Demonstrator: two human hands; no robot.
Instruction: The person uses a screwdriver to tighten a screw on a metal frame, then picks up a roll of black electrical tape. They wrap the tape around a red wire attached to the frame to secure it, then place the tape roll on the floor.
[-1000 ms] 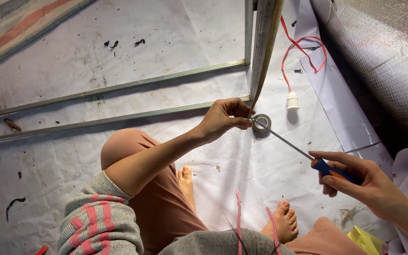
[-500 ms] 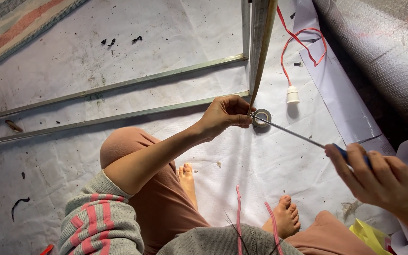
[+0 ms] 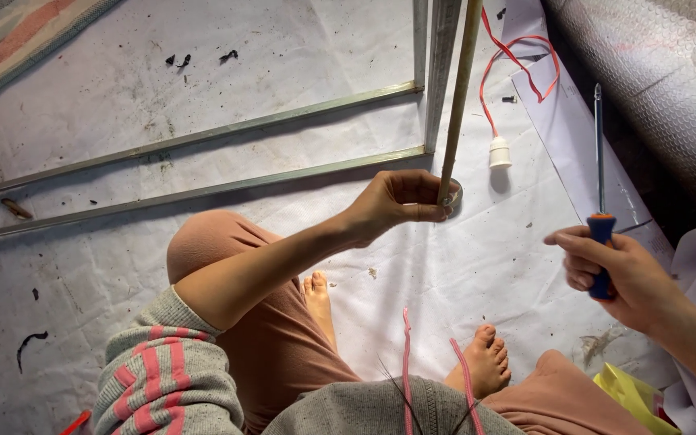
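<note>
White sheeting [image 3: 106,266], scuffed and speckled with dark scraps, covers the floor where the person sits barefoot, knees bent at the bottom of the frame. Low on the right, the right hand [image 3: 618,270] is closed around the blue handle of a screwdriver [image 3: 599,173], whose thin shaft points straight up toward the top right. At the bottom right corner lies a yellow bag [image 3: 634,395]. At the centre, the left hand [image 3: 396,205] pinches a small metal ring [image 3: 451,193] between thumb and fingertips, pressing it against the lower end of a slim wooden stick [image 3: 461,89] that rises to the top edge. Just right of the ring lies a white lamp socket [image 3: 499,151] with a red cord [image 3: 517,64] looping upward. Beyond, a grey metal frame [image 3: 203,165] stretches across the left half, and bubble wrap [image 3: 670,89] fills the upper right.
</note>
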